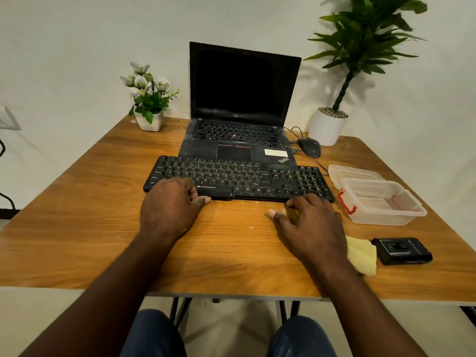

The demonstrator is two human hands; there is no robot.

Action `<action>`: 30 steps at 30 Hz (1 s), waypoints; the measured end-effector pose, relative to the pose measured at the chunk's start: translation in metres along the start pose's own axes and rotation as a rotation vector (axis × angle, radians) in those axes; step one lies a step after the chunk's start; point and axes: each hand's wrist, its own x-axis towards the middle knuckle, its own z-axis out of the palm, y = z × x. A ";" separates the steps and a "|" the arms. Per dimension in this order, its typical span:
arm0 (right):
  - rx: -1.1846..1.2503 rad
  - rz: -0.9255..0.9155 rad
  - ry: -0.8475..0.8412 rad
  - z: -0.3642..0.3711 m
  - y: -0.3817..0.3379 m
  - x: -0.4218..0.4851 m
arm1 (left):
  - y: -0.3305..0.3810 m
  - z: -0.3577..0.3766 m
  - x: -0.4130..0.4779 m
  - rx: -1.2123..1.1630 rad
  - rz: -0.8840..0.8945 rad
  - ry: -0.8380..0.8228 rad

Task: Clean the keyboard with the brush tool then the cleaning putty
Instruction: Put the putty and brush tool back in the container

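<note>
A dusty black keyboard (239, 176) lies across the middle of the wooden table, in front of a laptop. My left hand (170, 204) lies on its left front corner, fingers over the keys and thumb pressed against the front edge. My right hand (309, 222) sits at the right front edge, its fingers curled against that edge and its thumb spread out on the table. Nothing shows inside it. To its right a black cleaning tool (401, 251) lies flat. No putty is visible.
The open, dusty laptop (242, 99) stands behind the keyboard, touching it. On the right are a clear plastic box with a red latch (381, 204), its lid (353, 172), a yellow cloth (362, 253) and a mouse (310, 146). Two potted plants (148, 99) (328, 124) stand at the back.
</note>
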 end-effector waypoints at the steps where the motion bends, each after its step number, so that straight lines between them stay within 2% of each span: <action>1: -0.001 0.001 0.010 0.000 0.000 -0.001 | 0.000 0.000 0.000 0.008 0.009 0.002; 5: 0.059 0.007 0.076 -0.001 0.000 -0.004 | 0.003 -0.003 -0.006 0.044 0.084 0.046; 10: 0.414 -0.112 0.348 -0.009 0.005 -0.013 | 0.012 -0.006 -0.015 0.113 0.361 0.066; 12: 0.517 -0.102 0.397 -0.021 0.010 -0.020 | 0.020 -0.006 -0.021 0.111 0.427 0.051; 14: 0.506 -0.044 0.353 -0.033 0.024 -0.027 | 0.037 -0.004 -0.030 0.094 0.493 0.025; 16: 0.373 0.025 0.261 -0.044 0.044 -0.034 | 0.063 0.002 -0.042 0.035 0.513 -0.054; 20: 0.056 0.104 -0.036 -0.067 0.070 -0.049 | 0.120 0.018 -0.051 -0.194 0.350 -0.309; 22: -0.029 0.088 -0.145 -0.073 0.074 -0.053 | 0.140 0.029 -0.049 -0.223 0.318 -0.372; 27: -0.112 0.049 -0.209 -0.074 0.073 -0.054 | 0.166 0.048 -0.045 -0.170 0.272 -0.454; 30: -0.132 0.041 -0.225 -0.073 0.073 -0.052 | 0.170 0.048 -0.044 -0.221 0.229 -0.501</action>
